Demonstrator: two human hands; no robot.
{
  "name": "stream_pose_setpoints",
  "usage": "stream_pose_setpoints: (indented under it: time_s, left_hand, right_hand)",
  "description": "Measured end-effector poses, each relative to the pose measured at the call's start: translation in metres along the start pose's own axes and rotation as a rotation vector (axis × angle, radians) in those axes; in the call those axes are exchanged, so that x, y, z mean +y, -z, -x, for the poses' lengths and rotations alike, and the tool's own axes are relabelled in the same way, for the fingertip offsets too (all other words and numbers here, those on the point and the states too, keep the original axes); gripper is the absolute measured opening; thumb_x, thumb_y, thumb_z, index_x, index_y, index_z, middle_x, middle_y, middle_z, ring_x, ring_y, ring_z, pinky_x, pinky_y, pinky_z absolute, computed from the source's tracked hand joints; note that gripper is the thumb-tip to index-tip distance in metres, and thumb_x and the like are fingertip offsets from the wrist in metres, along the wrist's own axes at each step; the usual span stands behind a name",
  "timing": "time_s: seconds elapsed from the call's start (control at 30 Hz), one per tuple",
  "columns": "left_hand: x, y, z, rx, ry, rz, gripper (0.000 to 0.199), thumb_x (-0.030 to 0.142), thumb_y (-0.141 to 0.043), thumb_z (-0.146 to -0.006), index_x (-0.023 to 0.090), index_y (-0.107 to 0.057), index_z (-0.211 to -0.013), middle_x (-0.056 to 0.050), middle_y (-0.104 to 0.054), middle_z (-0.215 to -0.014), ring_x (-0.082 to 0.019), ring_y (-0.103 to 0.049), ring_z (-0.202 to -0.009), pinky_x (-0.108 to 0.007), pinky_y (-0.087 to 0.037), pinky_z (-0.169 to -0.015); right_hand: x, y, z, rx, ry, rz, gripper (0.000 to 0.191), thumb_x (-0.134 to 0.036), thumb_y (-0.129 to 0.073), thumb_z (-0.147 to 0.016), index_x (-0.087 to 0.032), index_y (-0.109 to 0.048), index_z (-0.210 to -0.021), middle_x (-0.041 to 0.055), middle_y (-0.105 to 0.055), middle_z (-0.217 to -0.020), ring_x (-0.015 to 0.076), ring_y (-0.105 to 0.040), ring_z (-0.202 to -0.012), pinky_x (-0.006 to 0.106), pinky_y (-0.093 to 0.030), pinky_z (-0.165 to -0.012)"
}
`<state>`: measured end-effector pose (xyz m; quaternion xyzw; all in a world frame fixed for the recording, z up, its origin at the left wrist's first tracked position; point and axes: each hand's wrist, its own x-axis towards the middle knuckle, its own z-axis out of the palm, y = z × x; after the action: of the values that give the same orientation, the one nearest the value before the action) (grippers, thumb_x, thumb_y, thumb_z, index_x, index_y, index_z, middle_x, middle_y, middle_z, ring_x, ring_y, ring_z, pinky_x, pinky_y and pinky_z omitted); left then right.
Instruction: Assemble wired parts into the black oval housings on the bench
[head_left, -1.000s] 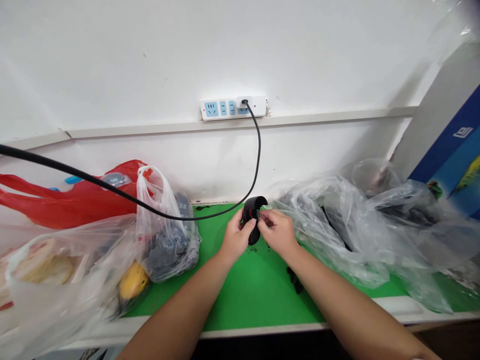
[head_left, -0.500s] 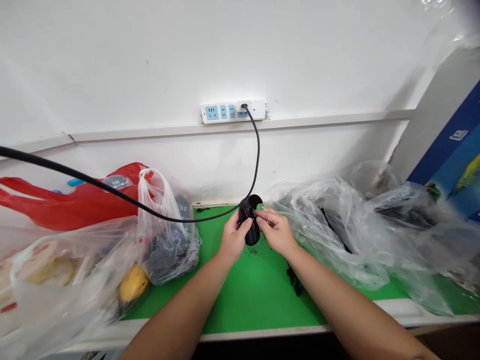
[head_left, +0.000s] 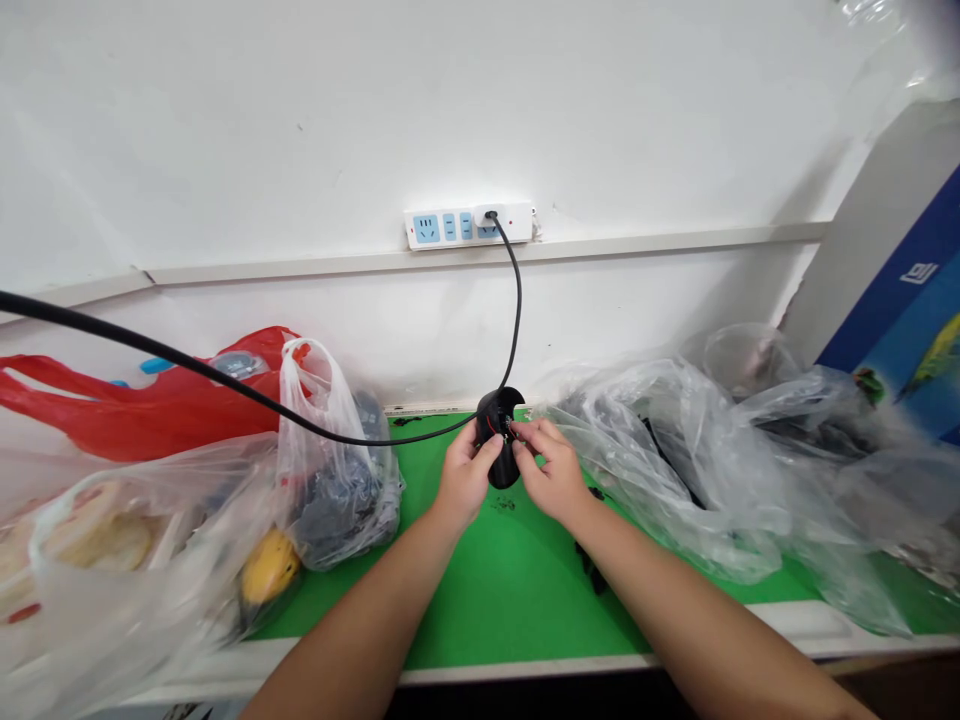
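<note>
A white wall (head_left: 300, 120) fills the upper frame, with a white power strip with blue sockets (head_left: 450, 228) at its centre and a blue printed box (head_left: 915, 300) at the right edge. Below runs a green-topped desk (head_left: 525, 610). A red plastic bag (head_left: 135, 410) and a clear plastic bag of dark items (head_left: 337, 480) crowd the left side; a heap of clear plastic sheeting (head_left: 675, 470) lies on the right. A black cable (head_left: 516, 310) drops from the power strip's plug to the centre, then sweeps to the upper left.

At centre, the rounded black plastic housing (head_left: 499, 450) stands upright between the hands, clear of the desk. The left hand (head_left: 466, 478) grips it from the left, fingers wrapped around it. The right hand (head_left: 551, 472) pinches at its upper face, where a thin red wire (head_left: 501, 425) shows; the exact point of contact is too small to tell.
</note>
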<state>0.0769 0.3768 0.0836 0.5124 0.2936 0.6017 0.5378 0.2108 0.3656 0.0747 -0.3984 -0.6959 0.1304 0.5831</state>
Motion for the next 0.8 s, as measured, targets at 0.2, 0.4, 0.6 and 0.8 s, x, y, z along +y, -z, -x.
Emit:
stream_pose_setpoints:
  time_s: [0.2, 0.4, 0.6, 0.8]
  left_hand:
    - [-0.0012, 0.0003, 0.0006, -0.002, -0.018, -0.044, 0.036, 0.028, -0.066, -0.078, 0.019, -0.062, -0.113, -0.004, -0.065, -0.110, -0.017, -0.057, -0.101, -0.027, -0.043, -0.092]
    - [0.0044, -0.0014, 0.0012, -0.008, -0.019, -0.111, 0.041, 0.028, -0.066, -0.079, 0.017, -0.059, -0.118, -0.006, -0.065, -0.113, -0.018, -0.059, -0.101, -0.027, -0.045, -0.090]
    - [0.0045, -0.0020, 0.0016, -0.024, -0.023, -0.117, 0.043, 0.028, -0.065, -0.079, 0.016, -0.058, -0.120, -0.007, -0.064, -0.116, -0.019, -0.059, -0.101, -0.028, -0.045, -0.090]
    - [0.0048, -0.0001, 0.0022, -0.038, -0.031, -0.076, 0.038, 0.029, -0.064, -0.080, 0.015, -0.061, -0.115, -0.007, -0.065, -0.113, -0.020, -0.058, -0.102, -0.030, -0.044, -0.091]
  right_hand:
    - [0.0010, 0.0004, 0.0020, -0.008, 0.124, 0.092, 0.035, -0.016, -0.045, -0.087, -0.016, -0.058, -0.119, 0.0076, -0.054, -0.092, 0.0122, -0.054, -0.085, 0.028, -0.050, -0.079]
    - [-0.0006, 0.0009, 0.0031, -0.044, 0.122, 0.153, 0.037, -0.016, -0.044, -0.088, -0.013, -0.056, -0.123, 0.0086, -0.053, -0.092, 0.0129, -0.053, -0.085, 0.029, -0.049, -0.079]
    - [0.0002, -0.0019, 0.0046, -0.046, 0.090, 0.109, 0.037, -0.018, -0.043, -0.089, -0.015, -0.057, -0.123, 0.0070, -0.053, -0.088, 0.0112, -0.053, -0.080, 0.027, -0.049, -0.075]
    - [-0.0039, -0.0012, 0.0053, -0.074, -0.019, 0.044, 0.035, -0.024, -0.045, -0.090, -0.017, -0.060, -0.121, 0.0037, -0.051, -0.077, 0.0090, -0.050, -0.070, 0.023, -0.045, -0.064]
